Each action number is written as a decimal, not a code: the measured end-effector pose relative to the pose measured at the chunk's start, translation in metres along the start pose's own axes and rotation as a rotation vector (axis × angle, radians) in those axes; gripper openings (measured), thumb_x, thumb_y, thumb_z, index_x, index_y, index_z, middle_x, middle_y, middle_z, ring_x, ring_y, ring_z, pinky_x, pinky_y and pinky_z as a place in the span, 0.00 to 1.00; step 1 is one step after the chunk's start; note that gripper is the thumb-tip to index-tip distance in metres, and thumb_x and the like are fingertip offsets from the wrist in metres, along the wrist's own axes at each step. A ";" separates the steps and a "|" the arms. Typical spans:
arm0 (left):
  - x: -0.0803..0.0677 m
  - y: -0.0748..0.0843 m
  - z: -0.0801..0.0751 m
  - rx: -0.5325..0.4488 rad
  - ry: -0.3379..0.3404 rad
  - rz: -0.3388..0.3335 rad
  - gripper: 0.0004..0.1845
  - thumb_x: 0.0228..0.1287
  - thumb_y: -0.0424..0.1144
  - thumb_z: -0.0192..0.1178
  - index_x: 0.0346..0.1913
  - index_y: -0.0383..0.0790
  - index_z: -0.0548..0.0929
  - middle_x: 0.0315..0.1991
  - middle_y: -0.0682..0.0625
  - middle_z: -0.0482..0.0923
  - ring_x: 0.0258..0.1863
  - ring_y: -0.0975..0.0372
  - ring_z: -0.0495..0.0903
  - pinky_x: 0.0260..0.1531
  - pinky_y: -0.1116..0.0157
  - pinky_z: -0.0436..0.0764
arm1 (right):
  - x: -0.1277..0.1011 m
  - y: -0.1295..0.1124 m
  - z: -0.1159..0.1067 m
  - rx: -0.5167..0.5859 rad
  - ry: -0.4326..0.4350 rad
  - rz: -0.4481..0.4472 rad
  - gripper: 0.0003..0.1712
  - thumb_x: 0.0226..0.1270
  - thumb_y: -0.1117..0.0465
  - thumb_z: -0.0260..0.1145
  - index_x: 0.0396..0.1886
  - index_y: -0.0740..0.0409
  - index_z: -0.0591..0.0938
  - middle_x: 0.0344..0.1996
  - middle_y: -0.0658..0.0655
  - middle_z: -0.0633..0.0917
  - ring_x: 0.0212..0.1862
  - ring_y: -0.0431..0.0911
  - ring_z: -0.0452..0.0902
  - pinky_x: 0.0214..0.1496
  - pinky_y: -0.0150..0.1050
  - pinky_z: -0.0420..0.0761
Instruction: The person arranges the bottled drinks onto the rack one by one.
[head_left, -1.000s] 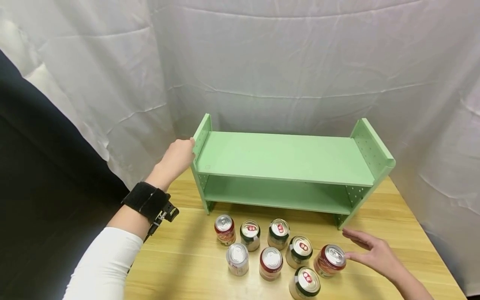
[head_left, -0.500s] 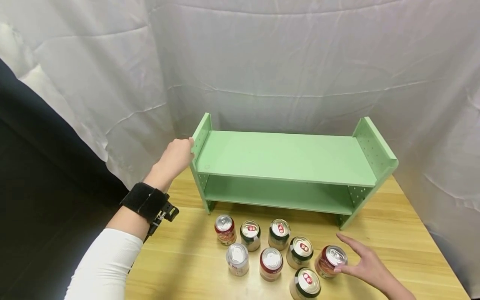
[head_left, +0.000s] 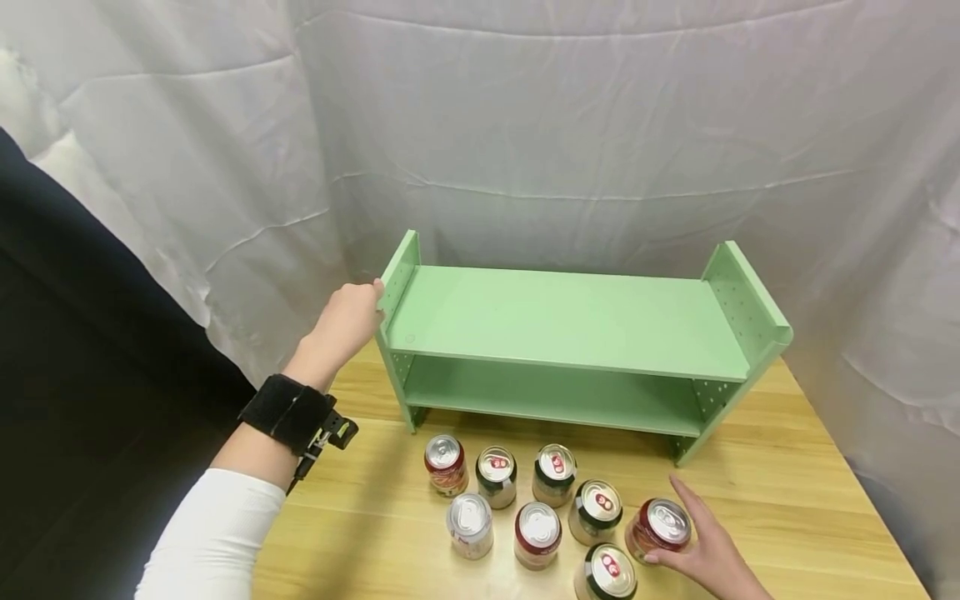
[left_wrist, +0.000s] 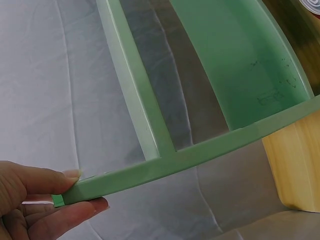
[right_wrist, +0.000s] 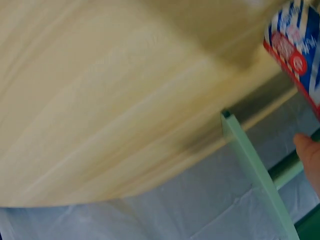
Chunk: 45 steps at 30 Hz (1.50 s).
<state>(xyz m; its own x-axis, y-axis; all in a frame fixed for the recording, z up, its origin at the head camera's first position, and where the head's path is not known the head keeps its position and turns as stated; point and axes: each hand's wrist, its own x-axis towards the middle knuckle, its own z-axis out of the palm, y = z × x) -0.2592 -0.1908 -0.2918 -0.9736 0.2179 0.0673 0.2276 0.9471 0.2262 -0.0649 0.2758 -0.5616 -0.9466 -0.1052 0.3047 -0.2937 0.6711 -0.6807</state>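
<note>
My left hand (head_left: 347,318) pinches the top corner of the left side panel of a green two-tier shelf (head_left: 570,317). In the left wrist view, thumb and fingers (left_wrist: 75,212) lie on opposite faces of that panel. At the front right, my right hand (head_left: 705,546) reaches around a red soda can (head_left: 658,530), its thumb overlapping the can's near side and the index finger stretched out beyond it. The right wrist view shows a fingertip (right_wrist: 307,155) apart from a blue, white and red can (right_wrist: 295,55). Both shelf boards are bare.
Several more small cans stand upright before the shelf, among them a red one (head_left: 446,465), a silver one (head_left: 471,525) and a dark-rimmed one (head_left: 606,573). All rest on a wooden table (head_left: 780,500). A pale cloth (head_left: 570,125) hangs behind, black fabric (head_left: 97,400) at left.
My right hand has come left and nearer, from beside the red can to around it, its thumb now overlapping the can. The left hand keeps its hold on the shelf.
</note>
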 end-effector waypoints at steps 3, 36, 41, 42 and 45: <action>0.000 0.001 0.000 -0.015 -0.008 -0.001 0.29 0.65 0.29 0.52 0.68 0.25 0.60 0.60 0.29 0.69 0.15 0.60 0.60 0.17 0.68 0.62 | -0.002 0.003 0.006 0.036 0.036 -0.009 0.69 0.26 0.60 0.84 0.73 0.63 0.55 0.62 0.78 0.65 0.59 0.15 0.47 0.56 0.10 0.48; 0.004 0.014 0.005 0.013 0.053 0.064 0.28 0.63 0.28 0.54 0.66 0.23 0.63 0.53 0.28 0.75 0.18 0.57 0.67 0.18 0.67 0.64 | -0.017 0.021 0.032 0.051 0.140 0.389 0.54 0.30 0.60 0.84 0.59 0.68 0.65 0.47 0.70 0.79 0.42 0.19 0.63 0.42 0.20 0.68; 0.004 0.015 0.005 0.009 0.048 0.064 0.29 0.63 0.28 0.54 0.66 0.24 0.62 0.56 0.29 0.73 0.17 0.58 0.65 0.17 0.67 0.63 | -0.017 0.023 0.031 0.052 0.177 0.363 0.50 0.28 0.65 0.83 0.56 0.69 0.68 0.45 0.68 0.80 0.42 0.20 0.64 0.42 0.14 0.63; 0.004 0.016 0.004 0.010 0.045 0.064 0.29 0.63 0.28 0.54 0.66 0.24 0.62 0.55 0.29 0.74 0.17 0.59 0.64 0.17 0.67 0.63 | -0.017 0.022 0.031 0.054 0.186 0.363 0.50 0.28 0.66 0.83 0.55 0.69 0.68 0.44 0.68 0.80 0.41 0.20 0.65 0.42 0.14 0.63; 0.003 0.017 0.003 0.016 0.048 0.069 0.29 0.63 0.28 0.54 0.66 0.24 0.62 0.54 0.29 0.74 0.17 0.59 0.64 0.17 0.67 0.63 | -0.018 0.020 0.031 0.067 0.202 0.368 0.49 0.28 0.66 0.83 0.55 0.69 0.68 0.44 0.69 0.80 0.41 0.20 0.66 0.41 0.14 0.63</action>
<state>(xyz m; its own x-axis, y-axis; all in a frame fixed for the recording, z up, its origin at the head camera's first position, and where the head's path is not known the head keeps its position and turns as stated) -0.2587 -0.1734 -0.2904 -0.9536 0.2720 0.1293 0.2939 0.9339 0.2033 -0.0582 0.2686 -0.6016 -0.9468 0.2829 0.1534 0.0446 0.5874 -0.8081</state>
